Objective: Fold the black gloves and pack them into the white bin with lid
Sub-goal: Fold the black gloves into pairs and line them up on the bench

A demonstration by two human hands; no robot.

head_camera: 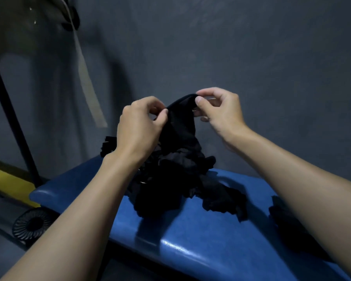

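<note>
Pinching the top edge of a black glove (pixel 178 126) from either side, both hands are raised above the counter (pixel 190 246) in the head view. The left hand (pixel 138 128) grips the cloth between thumb and curled fingers at the glove's left side. The right hand (pixel 223 112) holds the upper right edge between thumb and forefinger, with its other fingers loosely bent behind. The glove is stretched between the two hands and hangs down from them, its lower part merging with the pile of gloves (pixel 166 185) directly below. I cannot tell whether it has fully left the heap. That pile sits on the blue padded counter toward its left end and close to the far edge, and part of it shows beyond the left wrist. A separate dark glove (pixel 284 220) lies to the right, well apart from the pile and partly hidden by the right forearm. Bare blue surface runs between the pile and that glove, and also in front of the pile up to the near edge. The counter's rounded left end stops short of a small round fan (pixel 31 224) on the floor. A grey wall (pixel 251 47) stands just behind the counter, and a pale strap (pixel 87 78) hangs at upper left, clear of both hands.
</note>
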